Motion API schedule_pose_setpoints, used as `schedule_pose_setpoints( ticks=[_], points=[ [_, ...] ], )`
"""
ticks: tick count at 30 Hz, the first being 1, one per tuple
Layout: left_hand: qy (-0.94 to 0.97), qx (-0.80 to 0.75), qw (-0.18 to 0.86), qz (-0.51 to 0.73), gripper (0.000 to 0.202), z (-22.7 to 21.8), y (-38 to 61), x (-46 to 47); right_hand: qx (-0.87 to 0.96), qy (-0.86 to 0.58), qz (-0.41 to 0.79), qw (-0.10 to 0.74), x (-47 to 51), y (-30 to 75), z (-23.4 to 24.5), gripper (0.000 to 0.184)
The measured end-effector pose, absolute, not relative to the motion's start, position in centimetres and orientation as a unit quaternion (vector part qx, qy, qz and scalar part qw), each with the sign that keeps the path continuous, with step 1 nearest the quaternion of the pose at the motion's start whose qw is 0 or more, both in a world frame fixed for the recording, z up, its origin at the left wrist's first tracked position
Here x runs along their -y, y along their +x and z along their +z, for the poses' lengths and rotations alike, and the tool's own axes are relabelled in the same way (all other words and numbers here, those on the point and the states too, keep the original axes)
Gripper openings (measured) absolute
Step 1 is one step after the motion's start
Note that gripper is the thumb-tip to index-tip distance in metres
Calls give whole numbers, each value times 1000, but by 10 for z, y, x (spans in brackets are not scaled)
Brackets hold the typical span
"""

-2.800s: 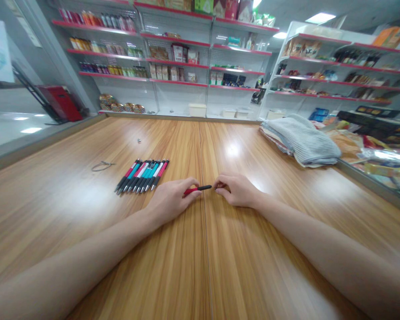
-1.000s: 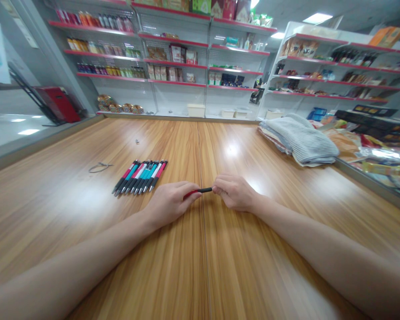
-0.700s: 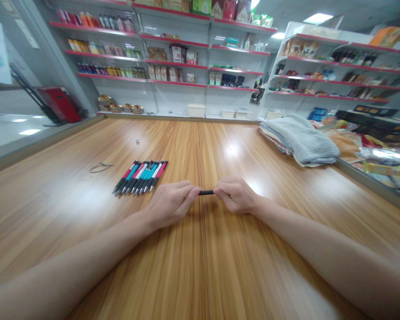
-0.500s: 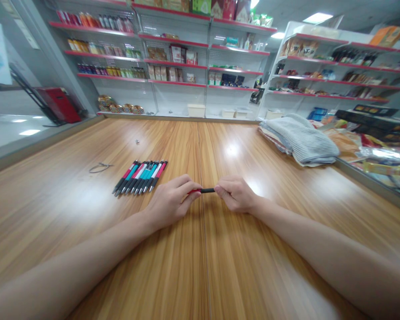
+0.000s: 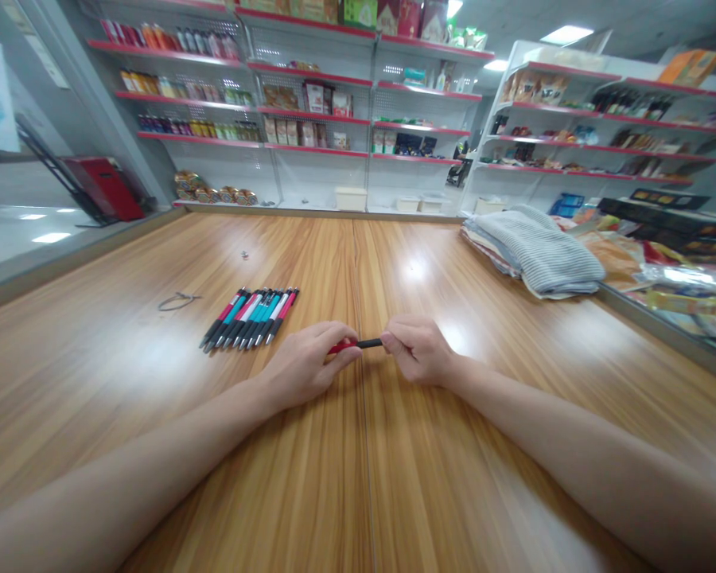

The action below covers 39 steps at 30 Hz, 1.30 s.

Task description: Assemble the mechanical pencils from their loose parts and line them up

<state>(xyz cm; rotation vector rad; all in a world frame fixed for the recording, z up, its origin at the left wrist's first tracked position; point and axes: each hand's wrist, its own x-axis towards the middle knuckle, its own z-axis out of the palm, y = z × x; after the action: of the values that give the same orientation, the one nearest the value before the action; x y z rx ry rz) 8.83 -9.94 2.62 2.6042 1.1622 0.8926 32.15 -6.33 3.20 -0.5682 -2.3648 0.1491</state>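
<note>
A pen (image 5: 370, 343) with a red barrel and black grip is held level between my two hands, just above the wooden table (image 5: 441, 485). My left hand (image 5: 310, 356) pinches its red part between thumb and fingers. Curled fingers of my right hand (image 5: 418, 348) close around the black end, hiding its tip. To the left of my left hand lies a neat row of several pens (image 5: 250, 318), pink, teal and white with black grips, their tips pointing toward me.
A thin grey loop of cord (image 5: 179, 301) and a tiny shiny piece (image 5: 244, 255) lie on the left of the table. Folded striped cloths (image 5: 540, 251) sit at the back right, beside packaged goods (image 5: 680, 278). Stocked shelves (image 5: 316, 115) stand behind.
My left hand's fingers have shifted slightly on the pen, so more of its red barrel shows. Both hands still hold it in nearly the same place.
</note>
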Motion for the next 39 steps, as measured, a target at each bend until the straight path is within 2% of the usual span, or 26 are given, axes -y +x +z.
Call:
schedule_pose_setpoints(
  ticks=[4, 8, 14, 19, 21, 26, 29, 32, 35, 39],
  points=[
    [881, -373, 82, 279, 20, 26, 88, 100, 907, -213, 57, 358, 64, 322, 33, 32],
    [868, -378, 74, 314, 16, 25, 88, 99, 902, -220, 74, 364, 65, 321, 36, 34],
    [862, -382, 85, 321, 21, 23, 86, 98, 889, -233, 86, 385, 63, 321, 35, 38],
    [842, -369, 72, 386, 18, 22, 86, 97, 880, -264, 134, 371, 63, 322, 35, 43],
    [811, -387, 122, 422, 19, 22, 85, 97, 875, -272, 139, 377, 63, 322, 36, 44],
    [658, -412, 430, 461, 32, 19, 78, 89, 860, -264, 104, 423, 62, 323, 39, 42],
    [626, -386, 463, 495, 26, 19, 76, 85, 852, -271, 111, 433, 60, 326, 39, 44],
    [653, -377, 387, 531, 20, 21, 79, 89, 831, -311, 176, 426, 60, 325, 36, 47],
    [661, -375, 318, 567, 16, 25, 83, 95, 782, -345, 309, 416, 59, 322, 31, 53],
    [584, -367, 367, 624, 23, 27, 87, 95, 754, -324, 419, 389, 58, 319, 27, 53]
  ],
)
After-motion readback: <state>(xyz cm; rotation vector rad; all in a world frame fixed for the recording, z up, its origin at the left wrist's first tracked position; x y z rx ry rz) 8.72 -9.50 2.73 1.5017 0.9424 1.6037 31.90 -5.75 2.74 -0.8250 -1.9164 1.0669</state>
